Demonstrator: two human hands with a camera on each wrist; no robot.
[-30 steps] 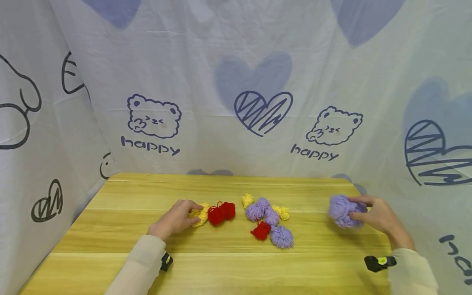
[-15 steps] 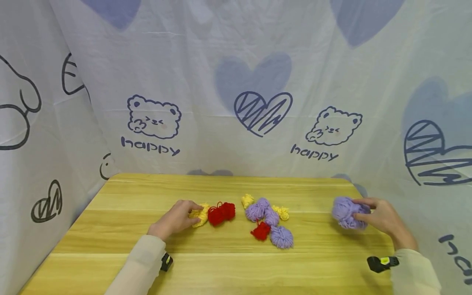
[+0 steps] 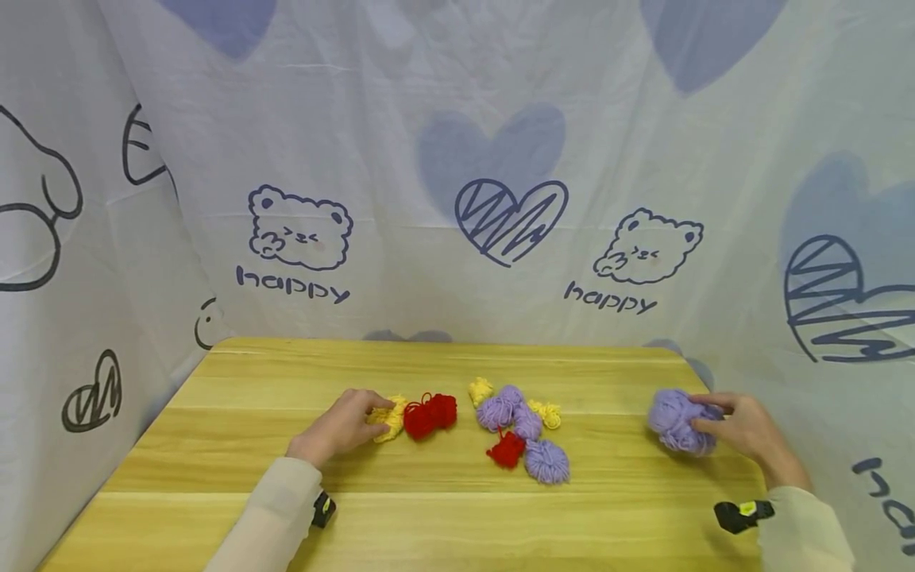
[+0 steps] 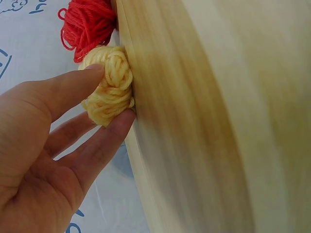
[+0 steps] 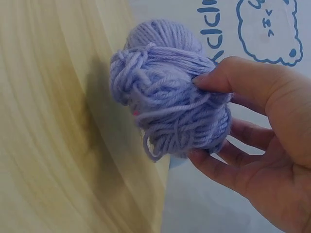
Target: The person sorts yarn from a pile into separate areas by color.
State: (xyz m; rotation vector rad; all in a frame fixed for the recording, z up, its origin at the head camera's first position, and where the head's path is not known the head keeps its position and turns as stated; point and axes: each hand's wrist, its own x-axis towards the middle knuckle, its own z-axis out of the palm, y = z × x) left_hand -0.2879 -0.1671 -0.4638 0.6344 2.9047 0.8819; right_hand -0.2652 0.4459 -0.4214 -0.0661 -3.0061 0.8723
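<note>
My left hand holds a small yellow ball of yarn on the table, thumb on one side and fingers on the other. Right beside that yarn lies a red bundle of yarn. Over at the right of the table, my right hand grips a large purple ball of yarn between thumb and fingers. In the right wrist view a loose loop hangs from its lower end, and its shadow falls on the wood close by.
Mid-table sits a cluster: several purple yarn balls, a red yarn piece and two yellow yarn pieces. The wooden table ends at a white printed curtain behind and at both sides.
The right hand has moved a little to the right and nearer with the purple ball of yarn. The left hand and the other yarn have stayed in place.
</note>
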